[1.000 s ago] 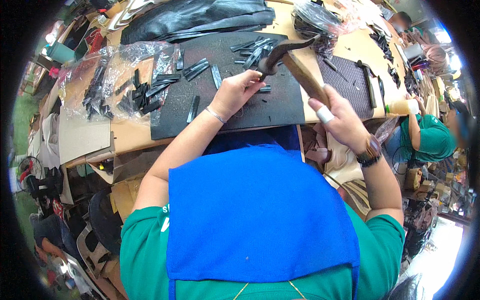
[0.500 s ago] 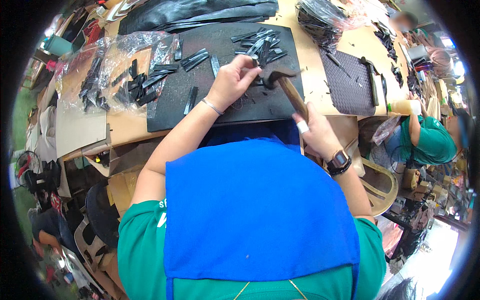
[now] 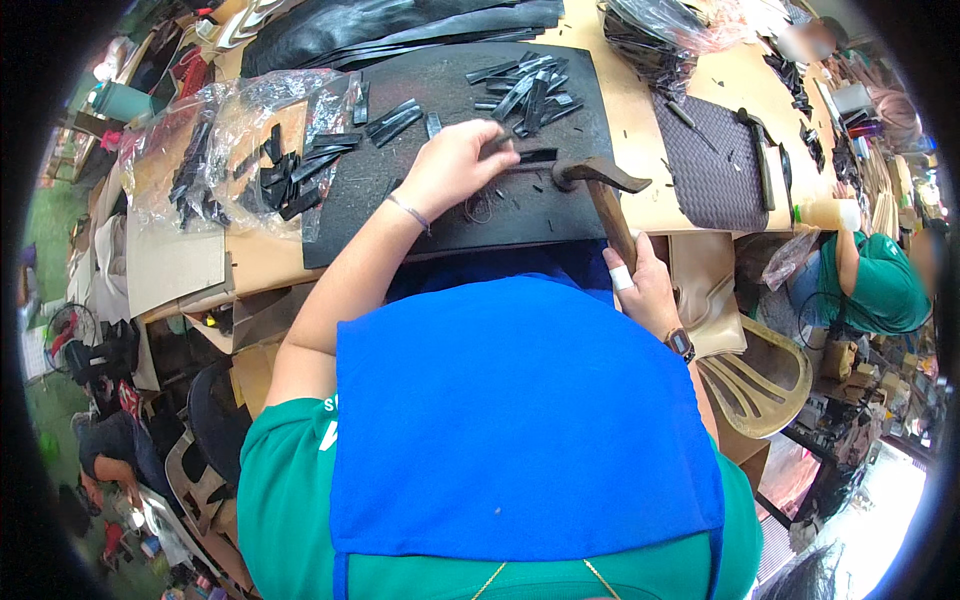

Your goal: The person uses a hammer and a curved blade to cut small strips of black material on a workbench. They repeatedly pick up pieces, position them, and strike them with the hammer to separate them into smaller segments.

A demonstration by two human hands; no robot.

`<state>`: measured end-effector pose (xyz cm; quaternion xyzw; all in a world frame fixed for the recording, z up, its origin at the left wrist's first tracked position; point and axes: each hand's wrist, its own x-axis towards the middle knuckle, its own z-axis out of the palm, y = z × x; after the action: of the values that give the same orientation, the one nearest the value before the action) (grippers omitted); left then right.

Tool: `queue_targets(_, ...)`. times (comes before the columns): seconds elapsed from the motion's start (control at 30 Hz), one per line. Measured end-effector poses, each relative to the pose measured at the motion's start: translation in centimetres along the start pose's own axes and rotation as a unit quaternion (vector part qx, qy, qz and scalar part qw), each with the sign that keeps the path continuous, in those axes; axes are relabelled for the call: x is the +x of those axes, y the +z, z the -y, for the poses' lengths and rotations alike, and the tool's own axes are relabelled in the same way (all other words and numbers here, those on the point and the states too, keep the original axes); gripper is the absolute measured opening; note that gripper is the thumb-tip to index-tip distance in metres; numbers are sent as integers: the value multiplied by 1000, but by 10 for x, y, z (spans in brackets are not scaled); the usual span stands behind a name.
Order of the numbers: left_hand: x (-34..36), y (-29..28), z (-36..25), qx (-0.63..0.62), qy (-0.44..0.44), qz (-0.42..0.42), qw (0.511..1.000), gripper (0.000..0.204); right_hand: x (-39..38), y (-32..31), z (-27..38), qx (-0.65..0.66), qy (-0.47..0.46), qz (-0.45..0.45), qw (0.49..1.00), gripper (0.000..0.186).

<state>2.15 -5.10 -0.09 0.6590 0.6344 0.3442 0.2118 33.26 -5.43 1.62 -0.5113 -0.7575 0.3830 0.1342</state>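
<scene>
My left hand is over the black mat, its fingers pinched on a small dark tool, mostly hidden by the fingers, beside a short black strip. My right hand, white tape round one finger, grips the wooden handle of a hammer; the curved metal head points right, just right of that strip. Piles of short black strips lie on the mat's upper part, with loose ones further left.
Black sheets lie behind the mat. Plastic sheeting with strips is left, bagged black pieces behind right. A textured mat holds tools. A worker in green holds a pale bottle; a plastic chair stands below the table.
The hammer has swung round and dropped to lie lower over the mat, its head now pointing right. My right hand has moved down and left; my left hand has risen slightly.
</scene>
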Motion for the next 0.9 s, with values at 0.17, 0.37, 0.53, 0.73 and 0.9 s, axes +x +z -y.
queue_targets(0.17,34,-30,8,28,-24,-118,992,37,1,0,-2,-5,4,1,1000,35)
queue_targets(0.37,-3,-62,5,235,-151,11,960,52,3,7,-10,5,-66,-36,997,34)
queue_targets(0.53,-17,-52,10,196,-151,-8,969,39,5,5,-7,-16,-49,-18,998,36)
queue_targets(0.73,-15,-34,5,243,-29,-114,963,20,8,9,-9,-12,-45,-24,999,37)
queue_targets(0.9,0,-1,-10,149,36,-22,988,22,8,13,-16,-33,-65,-50,996,36)
